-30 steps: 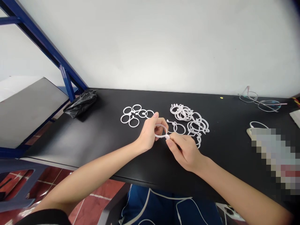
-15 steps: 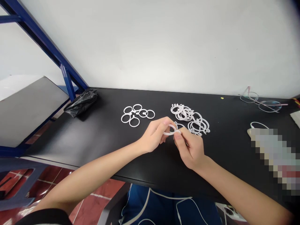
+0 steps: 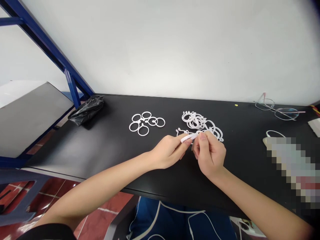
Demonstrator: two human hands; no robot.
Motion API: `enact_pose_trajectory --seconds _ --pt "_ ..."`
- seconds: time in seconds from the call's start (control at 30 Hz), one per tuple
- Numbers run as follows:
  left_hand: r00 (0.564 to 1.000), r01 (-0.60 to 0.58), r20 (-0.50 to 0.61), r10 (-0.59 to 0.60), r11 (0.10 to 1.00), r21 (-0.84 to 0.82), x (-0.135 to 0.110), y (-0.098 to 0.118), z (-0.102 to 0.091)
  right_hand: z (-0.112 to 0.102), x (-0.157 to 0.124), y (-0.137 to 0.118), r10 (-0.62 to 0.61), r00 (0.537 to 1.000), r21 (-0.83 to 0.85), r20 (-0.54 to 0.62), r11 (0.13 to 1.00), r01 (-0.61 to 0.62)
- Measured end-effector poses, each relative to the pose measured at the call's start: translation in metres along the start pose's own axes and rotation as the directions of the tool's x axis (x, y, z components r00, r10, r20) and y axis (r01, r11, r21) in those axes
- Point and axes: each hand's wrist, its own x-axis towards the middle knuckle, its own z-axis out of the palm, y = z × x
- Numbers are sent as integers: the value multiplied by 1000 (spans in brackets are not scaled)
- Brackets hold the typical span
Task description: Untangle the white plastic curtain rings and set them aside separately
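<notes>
Between my two hands is a white plastic ring (image 3: 189, 137), seen nearly edge-on. My left hand (image 3: 170, 150) pinches its left side with thumb and fingers. At its right end the thumb and curled fingers of my right hand (image 3: 210, 151) are closed on it, hiding that part. Just behind my hands lies a tangled pile of white rings (image 3: 196, 120) with small eyelets. Some of these rings are partly covered by my right hand. Farther left, a looser group of white rings (image 3: 143, 130) lies flat, with small knobs turned inward.
Everything lies on a black table (image 3: 107, 140) against a white wall. A crumpled black plastic bag (image 3: 87, 110) sits at the left end. Eyeglasses (image 3: 286, 113) and a blurred-out object (image 3: 295, 163) with a white loop are on the right. White cables (image 3: 157, 213) cross my lap.
Both hands have shifted slightly right. The held ring has turned from a visible open loop to nearly edge-on, and my right fingers have curled in more. More rings show behind my left hand.
</notes>
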Motion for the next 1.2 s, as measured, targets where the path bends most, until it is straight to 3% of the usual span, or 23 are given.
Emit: enact_pose_trajectory --seconds 0.23,0.33,0.47,0.6,0.87,1.03,1.2 --pt "997 77 -10 -79 988 -131 4 -4 -2 1 -3 4 -47 999 -20 27 999 47" --pt "989 139 -5 -145 953 -270 7 -10 1 1 -4 5 -66 997 -38 40 997 68" --pt "976 207 73 -203 790 -578 11 -12 5 0 -3 5 -95 994 -26 61 995 97" --pt "956 269 140 -258 582 -767 13 -12 3 -1 -2 4 -100 993 -40 64 994 103" --pt "927 174 94 -363 195 -965 15 -16 -12 0 -4 5 -89 993 -81 81 992 95" --pt "837 59 -7 -548 104 -993 18 -17 -18 0 -4 5 -91 992 -70 88 993 98" --pt "811 7 -31 -585 62 -998 19 -20 -18 1 -3 5 -87 991 -68 98 993 94"
